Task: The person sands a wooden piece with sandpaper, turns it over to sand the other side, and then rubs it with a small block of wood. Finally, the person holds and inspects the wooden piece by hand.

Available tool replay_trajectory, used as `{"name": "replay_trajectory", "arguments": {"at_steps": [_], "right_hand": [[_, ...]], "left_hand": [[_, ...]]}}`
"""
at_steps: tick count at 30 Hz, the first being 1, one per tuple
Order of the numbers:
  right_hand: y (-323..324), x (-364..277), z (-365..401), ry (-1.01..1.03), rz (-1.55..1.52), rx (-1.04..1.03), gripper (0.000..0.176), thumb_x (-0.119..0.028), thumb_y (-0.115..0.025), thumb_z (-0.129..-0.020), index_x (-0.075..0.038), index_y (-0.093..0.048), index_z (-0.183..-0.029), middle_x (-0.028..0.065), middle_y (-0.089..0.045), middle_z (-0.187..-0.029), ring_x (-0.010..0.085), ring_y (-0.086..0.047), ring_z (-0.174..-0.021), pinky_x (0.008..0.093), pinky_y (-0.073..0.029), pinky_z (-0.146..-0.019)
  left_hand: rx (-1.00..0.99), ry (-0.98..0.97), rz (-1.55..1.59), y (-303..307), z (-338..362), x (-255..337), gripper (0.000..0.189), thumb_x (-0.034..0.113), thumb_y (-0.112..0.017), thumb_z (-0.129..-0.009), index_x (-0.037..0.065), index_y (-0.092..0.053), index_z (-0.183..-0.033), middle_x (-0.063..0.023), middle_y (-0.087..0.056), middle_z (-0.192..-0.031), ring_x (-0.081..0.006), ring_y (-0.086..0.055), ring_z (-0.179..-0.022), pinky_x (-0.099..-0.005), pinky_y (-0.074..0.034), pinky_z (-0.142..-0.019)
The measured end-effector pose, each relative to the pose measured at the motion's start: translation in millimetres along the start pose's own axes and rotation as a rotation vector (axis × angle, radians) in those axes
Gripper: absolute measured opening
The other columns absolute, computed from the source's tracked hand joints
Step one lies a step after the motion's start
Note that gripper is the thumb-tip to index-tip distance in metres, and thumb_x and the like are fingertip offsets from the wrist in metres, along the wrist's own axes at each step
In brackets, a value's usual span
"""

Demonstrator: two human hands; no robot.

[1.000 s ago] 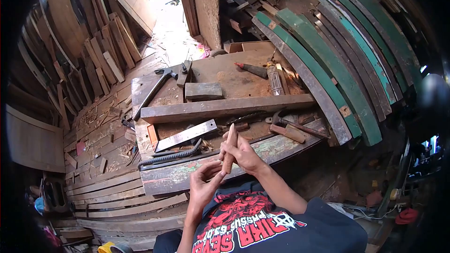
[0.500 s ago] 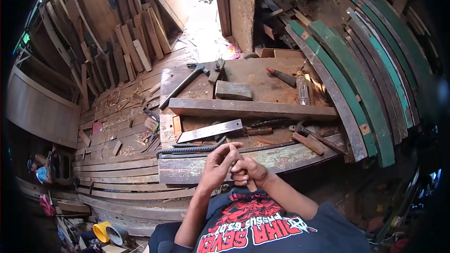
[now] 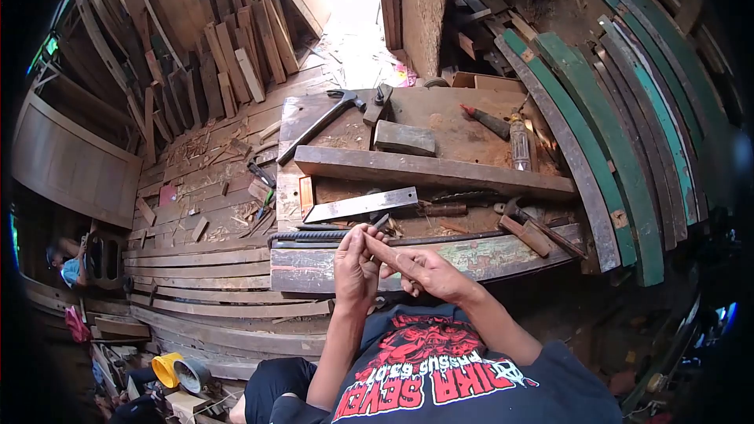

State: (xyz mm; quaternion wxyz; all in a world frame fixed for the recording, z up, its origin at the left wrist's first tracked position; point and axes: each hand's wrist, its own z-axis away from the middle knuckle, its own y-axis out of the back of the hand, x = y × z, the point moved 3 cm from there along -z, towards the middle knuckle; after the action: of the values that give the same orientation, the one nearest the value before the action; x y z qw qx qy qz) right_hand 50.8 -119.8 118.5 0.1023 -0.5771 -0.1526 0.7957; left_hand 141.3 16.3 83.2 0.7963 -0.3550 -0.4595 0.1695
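Observation:
Both hands are in front of my chest, over the near edge of the workbench. A short, slim piece of wood (image 3: 395, 258) slants between them. My left hand (image 3: 357, 268) is closed on its far left end, thumb and fingers pinching it. My right hand (image 3: 438, 277) grips the other end, fingers curled beneath and thumb on top. Just beyond my hands lie a ribbed metal rod (image 3: 310, 235) and a try square (image 3: 361, 204) with an orange-edged handle. To the right rests a hammer (image 3: 528, 234) with a wooden handle.
A long wooden beam (image 3: 432, 170) crosses the bench. Behind it lie a claw hammer (image 3: 318, 127), a wood block (image 3: 404, 139) and a clear-handled tool (image 3: 520, 145). Green-painted boards (image 3: 581, 102) lean at the right. A person (image 3: 75, 268) is at the far left.
The piece of wood has swung from pointing toward my body to lying slantwise between my hands. My left hand has moved slightly left, my right hand slightly right. The view has shifted a little.

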Motion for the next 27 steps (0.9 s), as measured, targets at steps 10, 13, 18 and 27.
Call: {"name": "replay_trajectory", "arguments": {"at_steps": [10, 13, 18, 27], "right_hand": [[15, 3, 5, 0.081, 0.127, 0.313, 0.039, -0.017, -0.076, -0.097, 0.004, -0.067, -0.129, 0.0091, -0.074, -0.107, 0.0108, -0.070, -0.095, 0.0257, -0.057, -0.082], [19, 4, 5, 0.190, 0.102, 0.401, 0.037, -0.014, -0.080, -0.094, 0.006, -0.069, -0.123, 0.0121, -0.075, -0.110, 0.0122, -0.071, -0.097, 0.0259, -0.058, -0.083], [13, 6, 4, 0.177, 0.157, 0.360, 0.043, -0.017, -0.078, -0.095, 0.005, -0.066, -0.130, 0.0095, -0.074, -0.106, 0.0129, -0.071, -0.092, 0.0267, -0.057, -0.083], [-23, 20, 12, -0.030, 0.439, 0.171, 0.050, -0.046, -0.051, -0.109, 0.001, -0.067, -0.113, 0.0031, -0.064, -0.082, 0.0112, -0.055, -0.072, 0.0304, -0.047, -0.067]], "left_hand": [[0.200, -0.074, 0.256, 36, -13, 9, 0.025, 0.026, -0.062, -0.106, 0.007, -0.063, -0.122, -0.0062, -0.069, -0.116, -0.0166, -0.068, -0.109, -0.0367, -0.058, -0.098], [0.247, -0.058, 0.264, 38, -11, 8, 0.025, 0.024, -0.064, -0.105, 0.007, -0.063, -0.123, -0.0066, -0.069, -0.117, -0.0170, -0.069, -0.110, -0.0366, -0.059, -0.099], [0.257, -0.019, 0.209, 26, -5, 5, 0.026, 0.021, -0.065, -0.104, 0.004, -0.061, -0.124, -0.0086, -0.069, -0.118, -0.0178, -0.068, -0.111, -0.0338, -0.059, -0.099], [0.062, 0.080, 0.183, -5, -7, 27, 0.053, 0.045, -0.034, -0.114, 0.019, -0.034, -0.068, 0.0073, -0.025, -0.053, -0.0081, -0.025, -0.045, -0.0267, -0.033, -0.053]]}}
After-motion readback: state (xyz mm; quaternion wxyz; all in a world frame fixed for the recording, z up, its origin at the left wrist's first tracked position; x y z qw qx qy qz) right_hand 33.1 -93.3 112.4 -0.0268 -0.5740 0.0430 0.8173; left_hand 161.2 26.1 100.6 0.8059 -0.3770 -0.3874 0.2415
